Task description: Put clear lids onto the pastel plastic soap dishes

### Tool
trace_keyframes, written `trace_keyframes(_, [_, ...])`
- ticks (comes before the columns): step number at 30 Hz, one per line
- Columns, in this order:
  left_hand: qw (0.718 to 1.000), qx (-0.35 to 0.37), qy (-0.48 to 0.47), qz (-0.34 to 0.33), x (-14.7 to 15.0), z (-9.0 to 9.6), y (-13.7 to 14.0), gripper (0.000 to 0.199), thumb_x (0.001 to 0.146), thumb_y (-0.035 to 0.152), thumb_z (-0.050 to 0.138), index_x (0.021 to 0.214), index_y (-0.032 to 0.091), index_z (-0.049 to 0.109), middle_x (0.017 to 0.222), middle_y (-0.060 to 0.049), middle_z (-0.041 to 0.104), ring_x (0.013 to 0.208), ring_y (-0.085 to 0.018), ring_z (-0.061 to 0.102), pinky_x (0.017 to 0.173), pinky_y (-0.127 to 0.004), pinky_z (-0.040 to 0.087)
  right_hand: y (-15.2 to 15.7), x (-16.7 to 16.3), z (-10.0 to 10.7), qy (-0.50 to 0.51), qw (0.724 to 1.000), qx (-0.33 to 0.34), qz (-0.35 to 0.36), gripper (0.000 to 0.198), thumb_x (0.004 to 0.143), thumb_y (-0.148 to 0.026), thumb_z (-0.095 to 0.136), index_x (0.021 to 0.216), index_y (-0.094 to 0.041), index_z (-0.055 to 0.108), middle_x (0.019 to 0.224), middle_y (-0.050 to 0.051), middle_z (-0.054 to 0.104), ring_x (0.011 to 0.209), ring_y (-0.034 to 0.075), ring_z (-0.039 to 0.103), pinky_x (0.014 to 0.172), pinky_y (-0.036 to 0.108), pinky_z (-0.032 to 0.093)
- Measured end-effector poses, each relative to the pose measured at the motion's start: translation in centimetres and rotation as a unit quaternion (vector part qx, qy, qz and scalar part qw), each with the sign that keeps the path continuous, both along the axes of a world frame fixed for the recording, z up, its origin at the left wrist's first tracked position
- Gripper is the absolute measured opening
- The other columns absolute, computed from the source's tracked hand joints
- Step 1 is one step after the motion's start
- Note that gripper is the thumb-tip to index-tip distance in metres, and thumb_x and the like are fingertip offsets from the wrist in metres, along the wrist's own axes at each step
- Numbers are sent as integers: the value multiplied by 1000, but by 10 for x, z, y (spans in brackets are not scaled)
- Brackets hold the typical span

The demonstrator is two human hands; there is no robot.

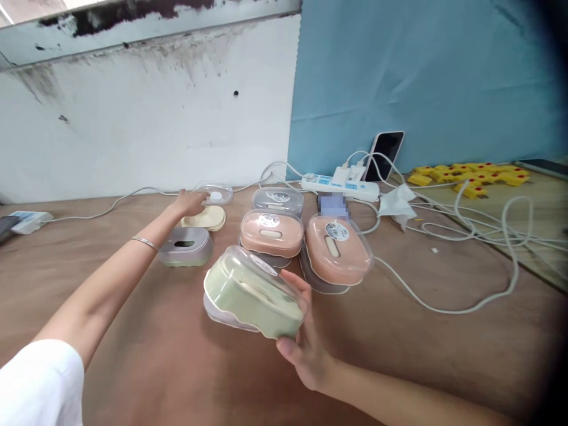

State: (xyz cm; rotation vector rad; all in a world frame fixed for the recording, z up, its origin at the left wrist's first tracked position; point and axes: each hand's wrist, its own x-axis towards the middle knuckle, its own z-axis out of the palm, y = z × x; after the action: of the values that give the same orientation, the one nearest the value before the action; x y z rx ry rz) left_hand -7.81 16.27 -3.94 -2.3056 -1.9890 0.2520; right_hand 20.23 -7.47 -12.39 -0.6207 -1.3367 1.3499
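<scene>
My right hand (306, 337) is closed around the right end of a pale green plastic box (252, 296) with a clear cover, tilted above the table. A label sticks to the cover, and a greyish-purple layer shows below the green part. My left hand (191, 203) reaches to the back left, fingers stretched out by a clear plastic cover (217, 193) with a white round sticker. Whether the fingertips touch the cover I cannot tell. Cream oval pieces (208, 218) lie stacked beneath that hand. Nearer stands a grey-and-green box (185, 247) with a dark slot on top.
Covered boxes stand in the middle: a grey one (277, 201), a peach one (271, 232) and another peach one (338, 248). Behind them lie a power strip (341, 188), a leaning phone (385, 155) and crumpled tissue (397, 204). White cables and yellow pieces (470, 176) lie to the right.
</scene>
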Motion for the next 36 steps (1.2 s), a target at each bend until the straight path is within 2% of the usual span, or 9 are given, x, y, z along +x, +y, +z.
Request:
trace_keyframes(7, [999,27,31,22,-8,-1,8,27,91,33,56,108,14,61,115,-8,61,111,-24,55,99,-50,39,1,0,-4,40,999,-11,34,77,73,-55,68,131,-32,23,114,6,53,100,22,58,84,38,50])
trace_keyframes(13, [997,67,-20,23,-15,7,-1,29,92,35,53,111,14,58,110,-8,61,100,-21,59,90,-45,47,1,-1,-5,34,999,-12,36,79,72,-57,67,131,-31,22,114,8,53,100,23,59,83,40,51])
trace_keyframes(19, [993,98,-64,5,-17,-1,-8,24,91,33,56,105,13,59,100,-6,62,89,-18,61,82,-39,50,1,-2,-4,29,999,-4,36,78,72,-57,67,131,-32,22,114,8,53,100,24,59,84,42,51])
trace_keyframes(23, [979,175,-104,-4,-12,-1,-13,26,92,20,46,115,10,55,107,-12,58,91,-21,59,82,-37,48,0,-3,-9,15,999,16,26,77,75,-58,64,133,-31,21,117,9,52,100,25,60,82,41,52])
trace_keyframes(25, [966,226,-124,-11,-6,4,-21,36,92,16,39,124,7,50,112,-16,53,96,-23,57,86,-37,46,1,-4,-14,8,997,81,5,82,74,-60,63,136,-30,19,122,11,50,106,27,58,84,43,51])
trace_keyframes(27, [956,256,-139,-27,5,12,-37,41,92,17,36,130,8,46,108,-15,51,93,-22,56,87,-35,45,2,-4,-19,11,978,208,-18,87,72,-65,61,139,-28,19,122,11,51,106,28,58,83,41,50])
trace_keyframes(31, [926,268,-224,-145,29,28,-90,40,93,27,39,126,12,55,84,-5,47,68,-15,49,75,-31,45,0,-3,-19,-71,877,473,37,70,80,-68,47,133,-25,32,118,13,55,95,21,62,74,31,48])
trace_keyframes(33, [922,249,-250,-157,36,35,-120,38,95,32,36,122,15,58,76,-1,43,59,-12,43,64,-27,43,-3,-2,-17,-116,829,545,49,59,85,-65,40,128,-25,37,118,14,56,92,17,62,71,28,46])
trace_keyframes(36, [912,151,-368,-104,34,40,-157,35,93,40,44,114,19,61,63,3,41,52,-10,36,48,-21,32,-7,-4,-17,-119,807,579,14,54,86,-63,38,126,-26,39,114,13,58,82,13,61,67,25,44])
